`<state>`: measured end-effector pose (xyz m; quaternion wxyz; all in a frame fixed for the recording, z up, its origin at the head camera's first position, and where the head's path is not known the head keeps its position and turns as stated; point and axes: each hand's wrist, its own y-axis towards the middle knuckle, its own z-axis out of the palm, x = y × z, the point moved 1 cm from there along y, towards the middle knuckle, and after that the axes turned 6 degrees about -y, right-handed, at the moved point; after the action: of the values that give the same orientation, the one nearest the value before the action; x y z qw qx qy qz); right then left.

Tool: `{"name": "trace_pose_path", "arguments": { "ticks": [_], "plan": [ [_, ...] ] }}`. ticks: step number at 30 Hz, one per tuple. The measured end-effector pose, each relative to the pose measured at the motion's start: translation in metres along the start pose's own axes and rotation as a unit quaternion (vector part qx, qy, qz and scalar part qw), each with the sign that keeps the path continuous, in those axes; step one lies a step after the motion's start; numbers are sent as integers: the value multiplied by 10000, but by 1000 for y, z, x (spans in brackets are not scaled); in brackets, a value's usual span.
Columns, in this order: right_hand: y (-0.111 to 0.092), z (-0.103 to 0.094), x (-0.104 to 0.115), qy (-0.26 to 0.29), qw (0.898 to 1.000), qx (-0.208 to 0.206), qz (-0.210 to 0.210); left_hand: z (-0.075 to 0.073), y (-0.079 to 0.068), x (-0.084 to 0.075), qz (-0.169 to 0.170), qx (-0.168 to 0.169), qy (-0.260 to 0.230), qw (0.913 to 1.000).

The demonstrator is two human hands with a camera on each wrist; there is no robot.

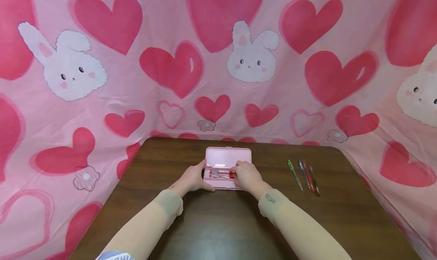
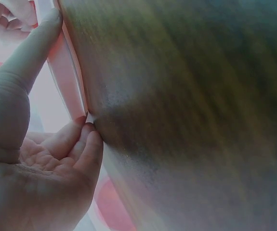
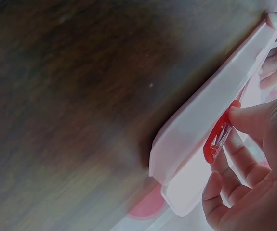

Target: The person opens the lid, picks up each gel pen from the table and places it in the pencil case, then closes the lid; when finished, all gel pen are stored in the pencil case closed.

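Note:
A pink pencil case (image 1: 222,185) lies on the table with its lid (image 1: 228,157) raised at the back. Several clear-barrelled pens (image 1: 218,174) with red ends lie inside it. My left hand (image 1: 194,179) holds the case's left end, thumb along the front wall and fingers round the side. At the right end, my right hand (image 1: 248,176) pinches a red-capped pen (image 3: 209,150) between thumb and fingers. In the right wrist view this pen's red clip end shows right at the case's rim; much of its barrel is hidden.
On the dark wooden table (image 1: 218,222), right of the case, lie a green pen (image 1: 295,174), a blue pen (image 1: 304,173), a red pen (image 1: 310,177) and a dark pen (image 1: 315,180). A pink cloth (image 1: 218,89) with hearts and rabbits hangs behind and beside the table.

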<state>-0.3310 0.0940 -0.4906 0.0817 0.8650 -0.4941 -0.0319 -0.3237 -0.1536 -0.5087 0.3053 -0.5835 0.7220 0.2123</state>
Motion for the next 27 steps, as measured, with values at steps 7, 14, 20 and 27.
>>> {"name": "trace_pose_path", "arguments": {
  "ticks": [7, 14, 20, 27],
  "plan": [
    [-3, 2, -1, -45, 10000, 88, 14, 3, 1, 2, -11, -8, 43, 10000],
    [-2, 3, -2, -21, 9998, 153, 82, 2, 1, 1, -126, 70, -33, 9999],
    [-4, 4, -4, 105, 9997, 119, 171, 2, 1, 0, -179, 101, -71, 9998],
    [-13, 2, -19, 194, 9987, -211, 430, 1, 0, -2, -78, 72, 31, 9999]
  ]
}}
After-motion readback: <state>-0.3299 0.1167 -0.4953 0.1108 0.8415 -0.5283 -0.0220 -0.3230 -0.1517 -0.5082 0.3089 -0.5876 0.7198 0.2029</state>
